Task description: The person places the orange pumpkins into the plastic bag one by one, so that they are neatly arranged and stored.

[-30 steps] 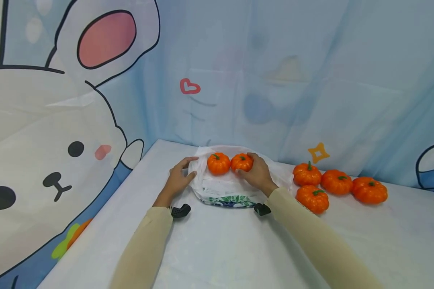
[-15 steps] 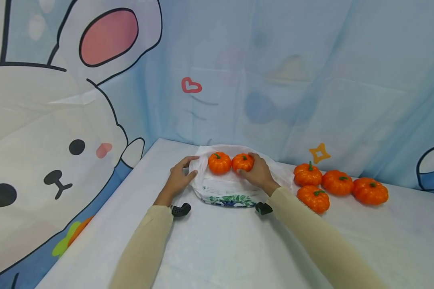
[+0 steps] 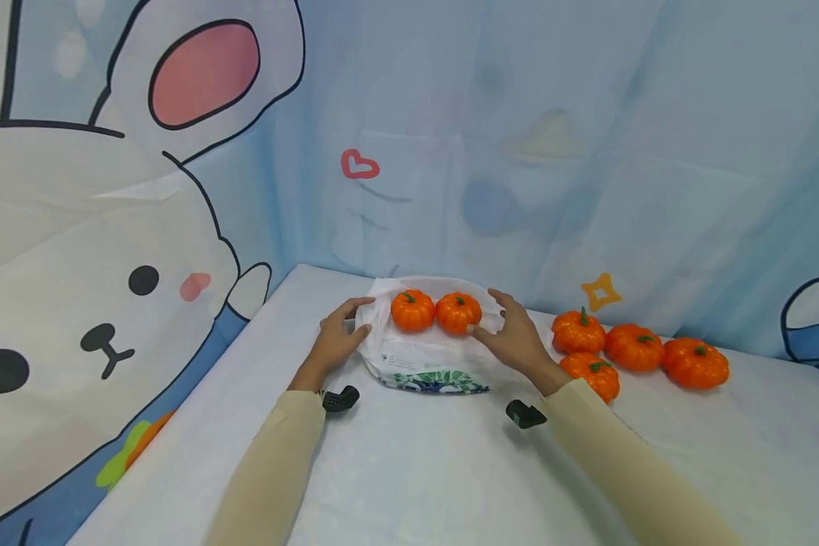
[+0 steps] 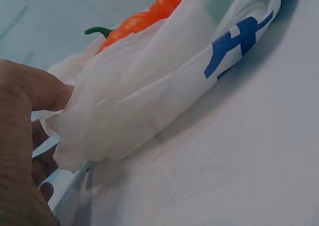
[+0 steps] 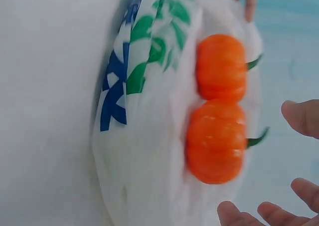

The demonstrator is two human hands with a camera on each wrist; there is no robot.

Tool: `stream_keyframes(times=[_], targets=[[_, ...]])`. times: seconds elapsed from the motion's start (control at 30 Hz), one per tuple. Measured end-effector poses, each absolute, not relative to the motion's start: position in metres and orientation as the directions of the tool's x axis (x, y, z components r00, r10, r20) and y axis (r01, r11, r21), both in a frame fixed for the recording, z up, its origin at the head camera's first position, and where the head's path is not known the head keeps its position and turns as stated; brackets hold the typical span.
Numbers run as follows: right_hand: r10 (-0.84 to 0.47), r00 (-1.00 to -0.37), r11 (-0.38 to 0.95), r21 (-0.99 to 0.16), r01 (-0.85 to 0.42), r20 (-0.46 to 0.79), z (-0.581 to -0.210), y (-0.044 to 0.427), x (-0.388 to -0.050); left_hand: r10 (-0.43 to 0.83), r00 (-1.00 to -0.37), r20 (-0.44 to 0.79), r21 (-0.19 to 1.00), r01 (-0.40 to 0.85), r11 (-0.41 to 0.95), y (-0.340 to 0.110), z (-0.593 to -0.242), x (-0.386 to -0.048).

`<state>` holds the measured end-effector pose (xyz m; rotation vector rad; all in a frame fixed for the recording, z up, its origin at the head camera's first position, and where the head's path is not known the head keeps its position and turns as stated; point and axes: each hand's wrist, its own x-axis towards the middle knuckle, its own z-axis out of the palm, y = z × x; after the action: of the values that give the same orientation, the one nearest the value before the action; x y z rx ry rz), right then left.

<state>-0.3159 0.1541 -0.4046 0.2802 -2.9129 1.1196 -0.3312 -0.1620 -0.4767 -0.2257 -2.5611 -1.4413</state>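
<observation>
A white plastic bag (image 3: 416, 356) with a blue and green print lies at the back of the table. Two small orange pumpkins with green stems, the left pumpkin (image 3: 412, 311) and the right pumpkin (image 3: 458, 313), sit side by side in its mouth. At the bag's left end my left hand (image 3: 334, 337) holds the crumpled edge between thumb and fingers; in the left wrist view the thumb lies against the plastic (image 4: 109, 101). My right hand (image 3: 519, 340) is spread just right of the right pumpkin, its fingers apart from the pumpkin in the right wrist view.
Several more orange pumpkins stand to the right of the bag, among them a front pumpkin (image 3: 592, 373) partly behind the right sleeve and a far-right pumpkin (image 3: 696, 363). A printed curtain (image 3: 519, 152) hangs along the back edge of the white-covered table (image 3: 409, 470).
My right hand has let go of the right pumpkin and moved right, its fingers spreading. That pumpkin stays beside the other in the bag. The left hand keeps its place.
</observation>
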Motion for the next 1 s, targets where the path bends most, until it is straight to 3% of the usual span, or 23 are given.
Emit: stream_keyframes(times=[0.27,0.6,0.9,1.0], targets=[[-0.220,-0.948,0.657,-0.684,-0.317,0.228,-0.385,0.182,-0.270,0.040,-0.965,0.258,0.813,0.240,0.530,-0.167,-0.477,-0.330],[-0.116,-0.949,0.750,-0.600,-0.278,0.295,-0.373,0.224,-0.223,0.026,-0.968,0.249,0.811,0.223,0.541,-0.170,-0.473,-0.328],[0.025,-0.953,0.731,-0.655,-0.189,0.303,-0.388,0.264,-0.206,0.038,-0.968,0.248,0.812,0.229,0.537,-0.164,-0.476,-0.329],[0.062,-0.967,0.731,-0.671,-0.126,0.249,-0.395,0.273,-0.206,0.042,-0.968,0.249,0.814,0.233,0.533,-0.161,-0.476,-0.330]])
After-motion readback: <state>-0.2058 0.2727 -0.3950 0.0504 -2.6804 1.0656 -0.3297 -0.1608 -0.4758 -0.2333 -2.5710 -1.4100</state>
